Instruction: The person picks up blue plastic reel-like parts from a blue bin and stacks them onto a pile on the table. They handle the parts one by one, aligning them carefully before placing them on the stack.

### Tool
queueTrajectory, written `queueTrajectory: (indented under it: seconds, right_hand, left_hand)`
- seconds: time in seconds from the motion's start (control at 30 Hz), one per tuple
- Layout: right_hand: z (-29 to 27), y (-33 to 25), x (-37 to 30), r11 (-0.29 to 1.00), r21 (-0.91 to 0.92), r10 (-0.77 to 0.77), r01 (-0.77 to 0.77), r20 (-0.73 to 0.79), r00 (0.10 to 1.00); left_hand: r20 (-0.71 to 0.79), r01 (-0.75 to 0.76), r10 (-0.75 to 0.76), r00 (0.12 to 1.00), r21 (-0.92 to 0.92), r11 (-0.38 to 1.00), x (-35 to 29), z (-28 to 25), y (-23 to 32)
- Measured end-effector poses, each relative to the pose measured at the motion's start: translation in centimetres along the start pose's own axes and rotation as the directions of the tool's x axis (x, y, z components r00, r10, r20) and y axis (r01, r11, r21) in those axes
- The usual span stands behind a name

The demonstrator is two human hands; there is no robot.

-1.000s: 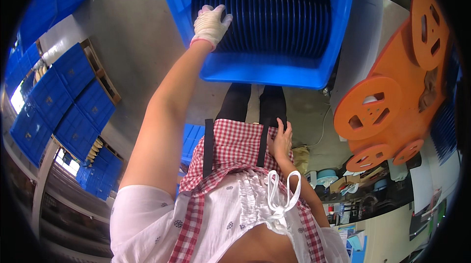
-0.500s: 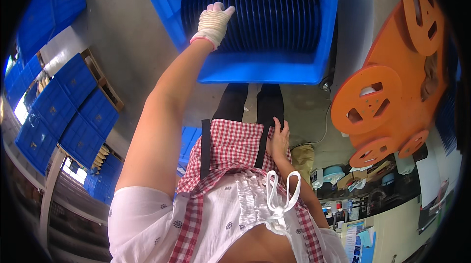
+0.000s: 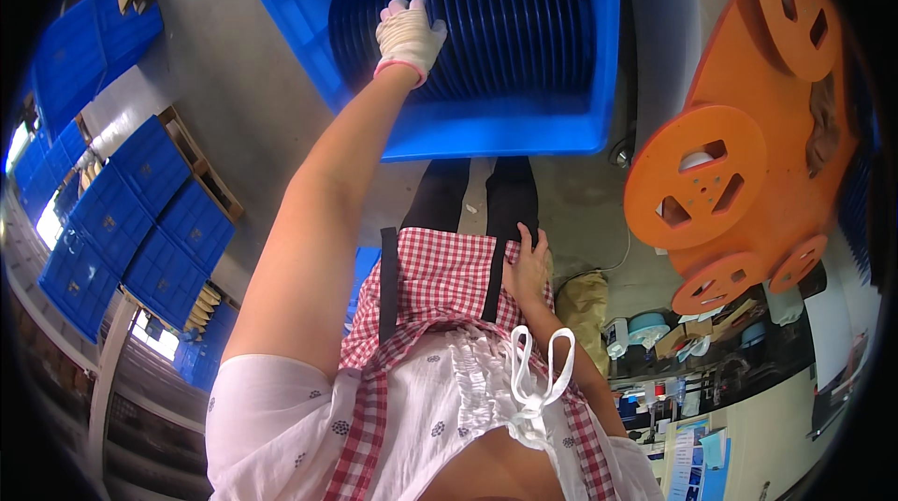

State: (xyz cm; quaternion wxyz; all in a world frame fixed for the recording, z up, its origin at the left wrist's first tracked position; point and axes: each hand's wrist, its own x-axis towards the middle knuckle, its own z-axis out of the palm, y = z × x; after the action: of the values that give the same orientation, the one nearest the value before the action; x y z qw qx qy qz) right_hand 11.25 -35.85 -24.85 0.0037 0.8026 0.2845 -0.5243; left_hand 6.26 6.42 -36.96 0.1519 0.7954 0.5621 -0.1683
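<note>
A row of dark, thin round discs [image 3: 519, 38] stands on edge, packed side by side in a blue plastic bin [image 3: 496, 131]. My left hand [image 3: 409, 38], in a whitish knit glove with a pink cuff, rests over the left part of the row. Its thumb is spread to the right, and the other fingers bend down over the disc edges, their tips partly hidden. No disc is lifted out. Bare and with fingers spread, my right hand [image 3: 528, 275] lies on the red-checked apron [image 3: 440, 267] at my thigh.
To the right stands an orange panel with round slotted plates [image 3: 697, 178]. Stacked blue crates [image 3: 126, 211] fill the left side. A brown sack [image 3: 582, 314] sits on the floor, near a cluttered shelf with a light blue bowl [image 3: 647, 328].
My left hand has shifted slightly to the right along the row of discs, its thumb still apart. The right hand stays on the apron. The whole view has turned a little.
</note>
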Motion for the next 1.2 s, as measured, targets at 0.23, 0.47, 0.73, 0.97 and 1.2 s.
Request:
queueTrajectory:
  seconds: [0.23, 0.47, 0.73, 0.97, 1.2]
  right_hand:
    - [0.5, 0.4, -0.3, 0.998, 0.063, -0.023, 0.027, -0.065, 0.998]
    - [0.7, 0.6, -0.5, 0.996, 0.091, -0.003, 0.01, -0.077, 0.997]
    - [0.5, 0.5, -0.6, 0.992, 0.128, 0.0, 0.009, -0.074, 0.997]
    - [0.6, 0.2, -0.8, 0.987, 0.16, -0.003, 0.026, -0.145, 0.989]
    - [0.8, 0.1, -1.0, 0.975, 0.22, 0.03, 0.008, -0.165, 0.986]
  left_hand:
    - [0.033, -0.365, 0.364, 0.931, 0.147, 0.919, -0.3, 0.5, 0.5]
    - [0.015, -0.071, 0.071, 0.997, -0.034, 0.997, 0.1, 0.4, 3.4]
    - [0.036, -0.016, 0.018, 0.999, -0.039, 0.999, 0.3, -0.3, 5.8]
    - [-0.051, -0.41, 0.419, 0.907, 0.125, 0.903, -0.1, 1.8, 6.5]
    - [-0.15, -0.214, 0.193, 0.97, -0.146, 0.966, 0.1, 1.8, 9.4]
